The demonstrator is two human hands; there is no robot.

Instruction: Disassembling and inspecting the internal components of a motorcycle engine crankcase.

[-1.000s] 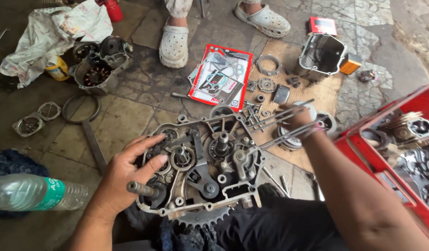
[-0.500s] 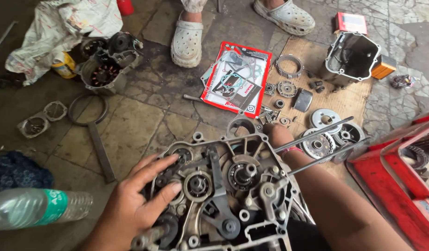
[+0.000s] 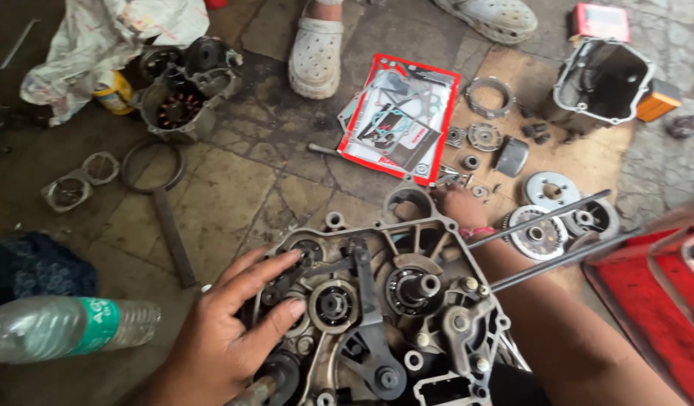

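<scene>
Left hand (image 3: 234, 331) lies spread, fingers apart, on engine case (image 3: 392, 316) at 9 o'clock. Right hand (image 3: 461, 207), at 1 o'clock, grip unclear. Risk: loose rods (image 3: 546, 218) may slide off if case tilts.

**Grey metal, grime and stone**

From my seat, the engine case (image 3: 392, 316) under the left hand (image 3: 227, 338) reads as cast metal, dull grey and smeared with dark oil. I see its shaft (image 3: 426, 284) shining smoother and brighter. The two long rods (image 3: 542, 218) look like dark, matt steel. The floor (image 3: 234, 188) is rough, stained stone. The bottle (image 3: 61, 327) is clear glossy plastic, the gasket pack (image 3: 400, 116) glossy film, the sheet (image 3: 587, 162) matt cardboard, and the cloth (image 3: 114, 37) crumpled.
</scene>
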